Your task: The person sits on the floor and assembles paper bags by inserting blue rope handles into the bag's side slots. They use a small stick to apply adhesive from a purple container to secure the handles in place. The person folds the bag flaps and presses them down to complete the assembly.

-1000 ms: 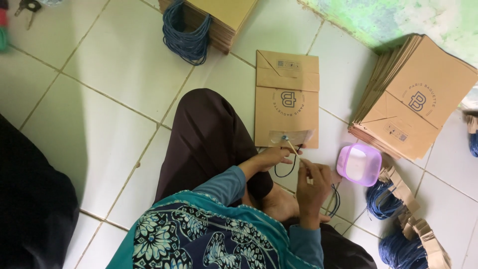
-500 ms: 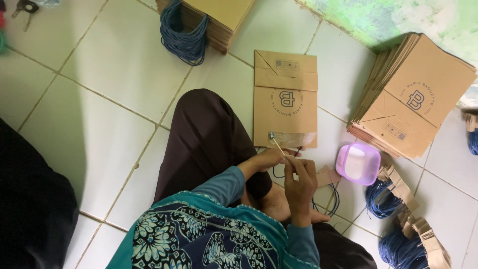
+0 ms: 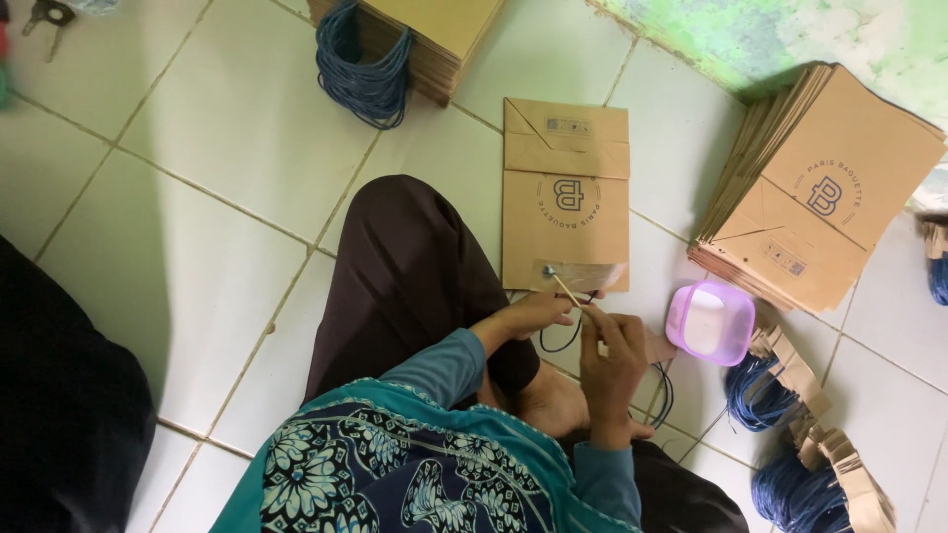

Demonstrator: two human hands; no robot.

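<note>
Bare tiles (image 3: pixel 197 197) left; purple tub (image 3: pixel 709 323), perhaps cords, crowding right.

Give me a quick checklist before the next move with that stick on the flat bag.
1. Thin stick gripped in the left hand: ok.
2. Stick tip over the top strip of the flat brown paper bag: ok.
3. Bag lying flat on the tiled floor: ok.
4. Right hand close beside the stick: ok; what it pinches: cannot tell.
5. Pink tub open and beside the right hand: ok; contents: cannot tell.
6. Dark cord under the hands, free of tangles: cannot tell.
</note>
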